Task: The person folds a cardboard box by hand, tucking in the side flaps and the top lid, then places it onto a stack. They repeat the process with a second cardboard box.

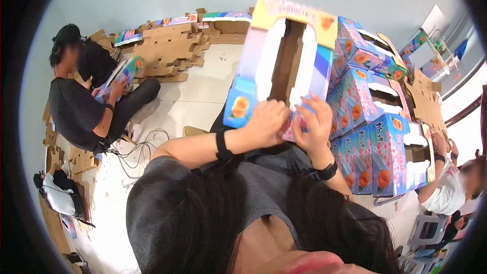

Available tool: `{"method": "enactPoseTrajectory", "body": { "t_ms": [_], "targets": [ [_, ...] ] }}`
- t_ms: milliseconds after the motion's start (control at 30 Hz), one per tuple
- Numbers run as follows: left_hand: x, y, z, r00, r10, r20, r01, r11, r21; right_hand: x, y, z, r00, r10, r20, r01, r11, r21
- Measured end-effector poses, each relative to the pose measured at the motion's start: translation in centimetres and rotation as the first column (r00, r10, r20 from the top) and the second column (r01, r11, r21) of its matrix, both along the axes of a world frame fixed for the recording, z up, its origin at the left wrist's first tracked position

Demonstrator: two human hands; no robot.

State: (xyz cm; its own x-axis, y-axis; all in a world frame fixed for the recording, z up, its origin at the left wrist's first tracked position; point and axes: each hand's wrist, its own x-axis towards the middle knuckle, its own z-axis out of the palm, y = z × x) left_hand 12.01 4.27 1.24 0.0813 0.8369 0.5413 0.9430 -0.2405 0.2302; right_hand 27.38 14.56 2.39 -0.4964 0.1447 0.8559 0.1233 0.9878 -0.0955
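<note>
A printed cardboard box [253,61] with peach pictures and a long slot in its top stands out in front of my chest. My left hand [270,121] is closed over the box's near end, fingers curled at the edge of the white-lined opening. Beside it, my right hand [314,124] has bent fingers and thumb at the near right corner, around a pink printed part of the same box. The box's underside and part of my fingertips are hidden. Both of my wrists carry black bands.
Stacked printed boxes [362,147] rise close on my right. Flattened brown cardboard [170,50] lies along the wall. At left, a seated person [78,96] handles a printed carton; cables [139,147] cross the floor nearby. Another person [446,187] reaches toward the stack at right.
</note>
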Motion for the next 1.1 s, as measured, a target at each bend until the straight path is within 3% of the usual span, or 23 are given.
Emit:
{"method": "enactPoseTrajectory", "body": {
  "t_ms": [200, 233, 267, 333, 367, 433, 500, 633, 733, 767, 867, 1000, 1100],
  "targets": [
    [-1.0, 1.3, -3.1, 0.994, 0.018, 0.105, -0.006, 0.994, -0.11, -2.9, 2.1, -3.3, 0.944, -0.069, 0.323, 0.143, 0.966, -0.213],
    [-1.1, 1.7, -2.2, 0.996, 0.075, 0.041, -0.056, 0.934, -0.354, -3.3, 2.8, -3.8, 0.931, -0.091, 0.354, 0.168, 0.966, -0.195],
    [-1.4, 2.1, -2.6, 0.997, 0.072, 0.018, -0.065, 0.968, -0.241, -3.7, 3.6, -4.4, 0.917, -0.114, 0.381, 0.192, 0.966, -0.173],
    [-1.7, 2.7, -2.8, 0.997, 0.074, -0.03, -0.074, 0.997, -0.003, -4.2, 4.4, -5.6, 0.872, -0.07, 0.485, 0.237, 0.926, -0.293],
    [-2.1, 2.8, -2.7, 0.998, 0.055, -0.011, -0.057, 0.968, -0.243, -4.2, 4.7, -6.2, 0.857, -0.059, 0.511, 0.259, 0.908, -0.33],
    [-3.1, 2.6, -2.6, 0.998, 0.067, -0.004, -0.066, 0.967, -0.245, -4.3, 4.3, -5.6, 0.842, -0.016, 0.539, 0.28, 0.867, -0.412],
    [-3.9, 1.9, -0.7, 0.994, 0.107, 0.033, -0.091, 0.941, -0.326, -4.1, 4.4, -5.7, 0.804, -0.033, 0.594, 0.295, 0.889, -0.35],
    [-5.9, 1.7, 1.7, 0.993, 0.113, 0.036, -0.113, 0.994, -0.008, -4.1, 4.7, -6.5, 0.785, -0.053, 0.617, 0.277, 0.921, -0.273],
    [-7.7, 2.1, -2.4, 0.976, 0.183, -0.121, -0.193, 0.978, -0.078, -4.3, 4.2, -6.1, 0.782, -0.081, 0.619, 0.301, 0.917, -0.261],
    [-8.1, 1.8, -3.7, 0.977, 0.201, -0.076, -0.214, 0.877, -0.43, -4.4, 4.1, -6.5, 0.768, -0.103, 0.632, 0.311, 0.923, -0.227],
    [-8.0, 1.2, -3.7, 0.986, 0.166, -0.035, -0.169, 0.942, -0.29, -4.4, 3.9, -5.5, 0.756, -0.064, 0.651, 0.311, 0.911, -0.272],
    [-7.8, 1.0, -4.1, 0.981, 0.177, -0.078, -0.192, 0.943, -0.27, -4.3, 6.4, -4.9, 0.69, 0.113, 0.715, 0.266, 0.879, -0.395],
    [-7.7, 0.7, -4.3, 0.985, 0.17, -0.04, -0.174, 0.953, -0.247, -4.6, 8.7, -2.3, 0.635, 0.11, 0.765, 0.296, 0.88, -0.372]
  ]
}}
